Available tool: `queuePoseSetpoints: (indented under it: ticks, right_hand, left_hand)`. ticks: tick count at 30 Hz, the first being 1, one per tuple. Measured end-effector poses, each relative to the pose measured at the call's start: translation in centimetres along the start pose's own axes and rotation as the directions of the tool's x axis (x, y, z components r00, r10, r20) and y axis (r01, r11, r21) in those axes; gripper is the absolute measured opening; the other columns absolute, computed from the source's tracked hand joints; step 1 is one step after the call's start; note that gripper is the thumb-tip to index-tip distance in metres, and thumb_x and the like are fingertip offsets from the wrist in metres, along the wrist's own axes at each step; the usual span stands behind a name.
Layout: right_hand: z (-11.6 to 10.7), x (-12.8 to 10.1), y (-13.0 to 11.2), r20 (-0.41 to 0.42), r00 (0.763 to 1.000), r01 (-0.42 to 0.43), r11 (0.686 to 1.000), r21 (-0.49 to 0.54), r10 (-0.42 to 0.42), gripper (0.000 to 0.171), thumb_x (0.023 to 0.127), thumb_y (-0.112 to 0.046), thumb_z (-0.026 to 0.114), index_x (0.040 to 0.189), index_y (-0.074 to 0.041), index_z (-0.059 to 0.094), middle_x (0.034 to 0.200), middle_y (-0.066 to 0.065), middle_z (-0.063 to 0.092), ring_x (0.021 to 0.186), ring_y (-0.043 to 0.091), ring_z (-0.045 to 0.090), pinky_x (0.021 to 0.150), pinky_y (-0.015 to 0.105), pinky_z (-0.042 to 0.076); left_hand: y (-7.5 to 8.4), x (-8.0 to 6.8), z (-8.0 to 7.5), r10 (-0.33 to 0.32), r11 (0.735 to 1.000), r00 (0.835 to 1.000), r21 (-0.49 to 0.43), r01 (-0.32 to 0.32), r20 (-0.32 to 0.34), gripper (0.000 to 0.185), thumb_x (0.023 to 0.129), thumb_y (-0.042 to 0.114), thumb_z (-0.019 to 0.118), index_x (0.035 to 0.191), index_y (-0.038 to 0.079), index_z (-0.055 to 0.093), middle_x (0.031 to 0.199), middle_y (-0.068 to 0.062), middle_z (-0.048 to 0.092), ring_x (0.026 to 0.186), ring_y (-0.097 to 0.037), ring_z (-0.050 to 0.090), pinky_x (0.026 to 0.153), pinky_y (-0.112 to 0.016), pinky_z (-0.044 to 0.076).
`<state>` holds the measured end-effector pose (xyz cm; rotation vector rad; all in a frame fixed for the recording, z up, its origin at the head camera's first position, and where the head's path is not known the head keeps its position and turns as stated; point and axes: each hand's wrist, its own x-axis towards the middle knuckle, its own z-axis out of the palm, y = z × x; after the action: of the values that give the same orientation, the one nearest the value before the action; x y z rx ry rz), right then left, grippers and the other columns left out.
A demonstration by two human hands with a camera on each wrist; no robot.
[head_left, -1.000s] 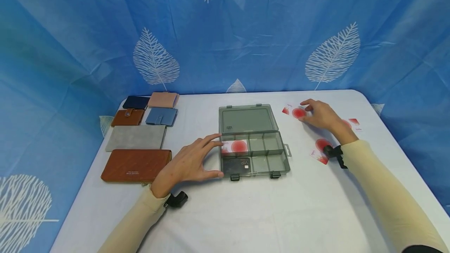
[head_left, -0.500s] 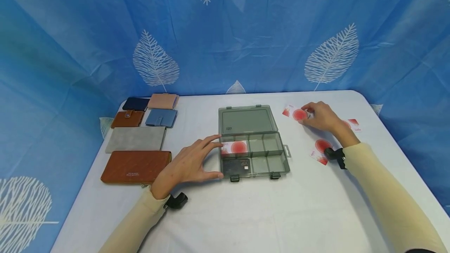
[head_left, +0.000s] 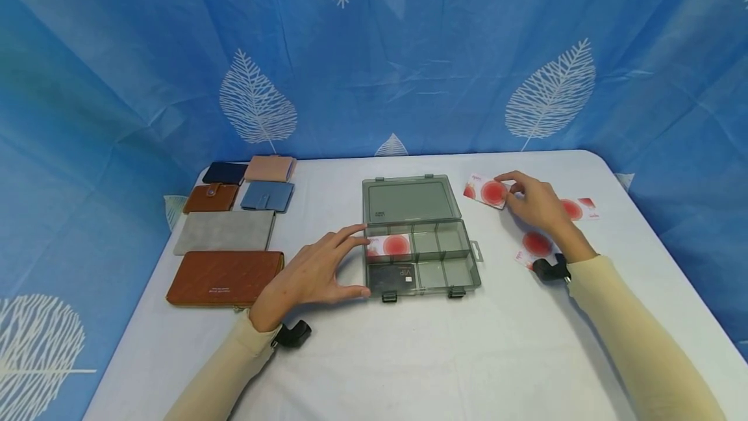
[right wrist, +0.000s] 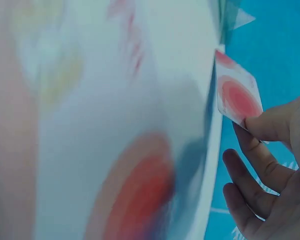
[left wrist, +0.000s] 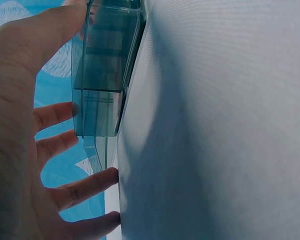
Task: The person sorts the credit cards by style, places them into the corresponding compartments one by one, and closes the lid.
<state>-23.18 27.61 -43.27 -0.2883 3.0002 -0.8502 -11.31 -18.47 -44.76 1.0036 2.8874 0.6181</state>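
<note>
My right hand (head_left: 534, 203) pinches a white card with a red circle (head_left: 486, 191) by its right end. In the right wrist view the thumb and index finger hold this card (right wrist: 237, 92) tilted up over the table. My left hand (head_left: 318, 271) spans the left side of a grey-green transparent compartment box (head_left: 431, 273), its fingers spread. The thumb and fingertips meet the box wall (left wrist: 102, 55) in the left wrist view. The box's lid (head_left: 411, 200) lies folded back. Inside sit a red-and-white card (head_left: 390, 245) in the back-left compartment and a black VIP card (head_left: 388, 277) in the front-left one.
Two more red-and-white cards lie at the right: one card (head_left: 575, 208) behind the right wrist, another card (head_left: 534, 245) partly under the wrist camera (head_left: 551, 269). On the left are a brown wallet (head_left: 224, 278), a grey wallet (head_left: 224, 230) and several smaller wallets (head_left: 267, 195).
The right fingers have closed on the far card and raised it, shifting it slightly toward the person. The left hand and the box have stayed in place.
</note>
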Motion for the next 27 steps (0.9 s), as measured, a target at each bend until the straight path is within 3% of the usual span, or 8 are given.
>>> queuePoseSetpoints:
  ticks: [6, 16, 18, 21, 23, 27]
  right_hand:
    - [0.0, -0.9, -2.2, -0.087, 0.994, 0.074, 0.997, 0.009, -0.073, 0.036, 0.106, -0.014, 0.066, 0.142, -0.010, 0.066, 0.117, 0.028, 0.073, 0.064, 0.029, 0.048, 0.075, 0.048, 0.044]
    - [0.9, -2.5, -5.9, -0.172, 0.966, 0.201, 0.979, 0.037, -0.192, 0.031, 0.103, -0.010, 0.072, 0.134, -0.009, 0.071, 0.106, 0.023, 0.076, 0.081, 0.042, 0.066, 0.074, 0.048, 0.045]
    - [1.4, -2.8, -6.6, -0.170, 0.963, 0.221, 0.975, 0.039, -0.211, 0.030, 0.103, -0.010, 0.072, 0.133, -0.009, 0.072, 0.105, 0.022, 0.076, 0.075, 0.041, 0.066, 0.072, 0.048, 0.045]
    - [2.0, -3.2, -7.6, -0.162, 0.956, 0.254, 0.967, 0.038, -0.245, 0.030, 0.103, -0.010, 0.073, 0.133, -0.010, 0.072, 0.104, 0.020, 0.077, 0.061, 0.029, 0.059, 0.068, 0.044, 0.044]
    - [2.4, -3.5, -8.3, -0.147, 0.956, 0.264, 0.964, 0.046, -0.255, 0.030, 0.103, -0.010, 0.072, 0.133, -0.011, 0.072, 0.104, 0.019, 0.077, 0.050, 0.019, 0.045, 0.061, 0.039, 0.040]
    - [2.9, -3.9, -9.6, -0.106, 0.956, 0.280, 0.958, 0.066, -0.273, 0.029, 0.104, -0.010, 0.071, 0.133, -0.012, 0.072, 0.105, 0.018, 0.077, 0.047, 0.011, 0.034, 0.053, 0.032, 0.035]
  left_hand:
    - [-0.1, 0.0, 0.1, -0.006, 1.000, 1.000, 0.000, 0.006, 0.008, 0.093, 0.085, 0.074, 0.078, 0.159, 0.024, 0.052, 0.175, 0.002, 0.031, 0.141, -0.029, 0.055, 0.087, -0.054, 0.060]
    - [-0.1, 0.0, 0.3, -0.008, 1.000, 1.000, -0.013, 0.008, 0.013, 0.093, 0.085, 0.074, 0.078, 0.160, 0.024, 0.051, 0.175, 0.003, 0.032, 0.142, -0.030, 0.055, 0.091, -0.056, 0.060]
    - [-0.1, 0.1, 0.3, 0.001, 1.000, 1.000, -0.014, -0.001, 0.007, 0.094, 0.085, 0.073, 0.078, 0.160, 0.023, 0.051, 0.175, 0.001, 0.033, 0.142, -0.030, 0.054, 0.092, -0.057, 0.060]
    - [-0.2, 0.1, 0.3, 0.002, 1.000, 1.000, -0.017, -0.002, 0.008, 0.095, 0.085, 0.073, 0.079, 0.160, 0.022, 0.051, 0.175, 0.001, 0.033, 0.144, -0.030, 0.054, 0.094, -0.058, 0.059]
    - [-0.3, 0.1, 0.3, -0.003, 1.000, 1.000, -0.021, 0.004, 0.014, 0.096, 0.085, 0.074, 0.079, 0.161, 0.023, 0.050, 0.175, 0.002, 0.033, 0.145, -0.030, 0.053, 0.097, -0.058, 0.058]
    - [-0.4, 0.0, 0.2, -0.015, 1.000, 1.000, -0.026, 0.015, 0.025, 0.096, 0.085, 0.074, 0.078, 0.162, 0.024, 0.048, 0.175, 0.002, 0.032, 0.146, -0.030, 0.051, 0.100, -0.059, 0.057]
